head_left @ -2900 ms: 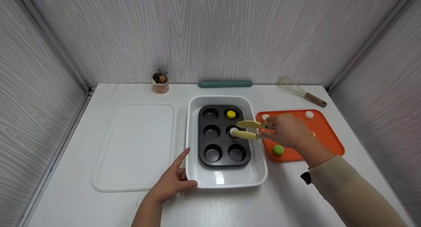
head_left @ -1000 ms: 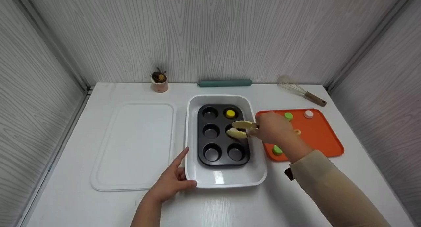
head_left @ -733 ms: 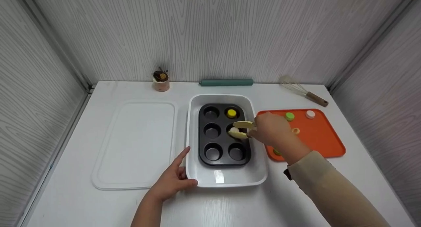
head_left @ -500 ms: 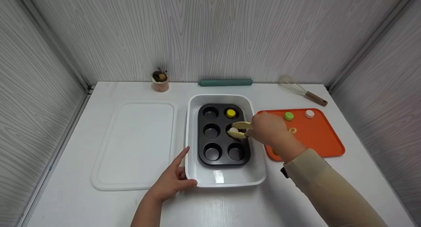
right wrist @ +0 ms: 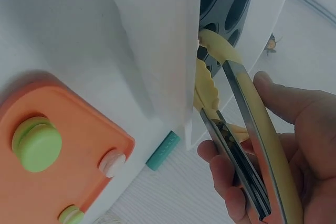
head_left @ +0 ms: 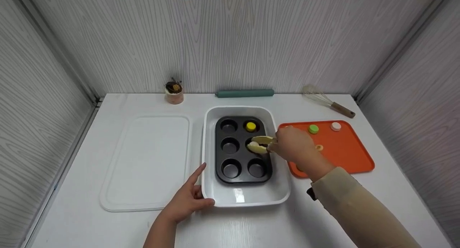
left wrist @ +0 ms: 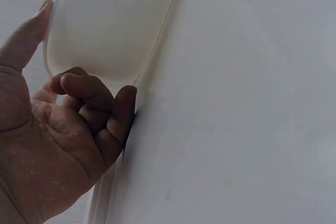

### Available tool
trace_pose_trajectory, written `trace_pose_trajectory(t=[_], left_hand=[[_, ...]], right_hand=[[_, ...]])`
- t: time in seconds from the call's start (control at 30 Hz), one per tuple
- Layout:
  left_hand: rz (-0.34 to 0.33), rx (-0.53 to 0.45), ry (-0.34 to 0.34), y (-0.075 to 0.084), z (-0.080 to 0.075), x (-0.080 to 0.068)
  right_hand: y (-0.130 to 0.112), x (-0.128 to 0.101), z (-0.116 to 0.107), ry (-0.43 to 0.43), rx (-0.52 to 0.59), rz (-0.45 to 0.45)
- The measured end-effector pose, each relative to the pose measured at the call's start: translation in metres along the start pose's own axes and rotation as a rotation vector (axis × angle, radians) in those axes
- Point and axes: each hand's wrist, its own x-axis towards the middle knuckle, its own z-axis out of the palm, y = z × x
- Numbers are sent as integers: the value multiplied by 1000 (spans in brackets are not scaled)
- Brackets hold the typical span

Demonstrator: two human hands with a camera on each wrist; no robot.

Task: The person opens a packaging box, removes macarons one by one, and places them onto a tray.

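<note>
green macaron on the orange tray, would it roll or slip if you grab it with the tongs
The green macaron lies flat on the orange tray, so it probably stays put rather than rolling. Its rounded, smooth-looking rim could slip between the tongs, though their scalloped tips should help. It looks small and likely light; a gentle squeeze by the right hand probably suffices.

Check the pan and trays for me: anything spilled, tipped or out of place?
Nothing stands out. The muffin pan sits flat inside the white dish, the yellow piece sits in its cup, and the other pieces lie on the orange tray. The right hand holds the tongs over the middle-right cup.
</note>
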Motion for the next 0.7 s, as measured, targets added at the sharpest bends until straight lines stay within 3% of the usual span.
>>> trace_pose_trajectory(t=[0.4, 0.7], left_hand=[[-15, 67, 58, 0, 3, 0], [-10, 20, 32, -1, 2, 0]], right_hand=[[10, -19, -24, 12, 32, 21], [47, -41, -55, 91, 5, -12]])
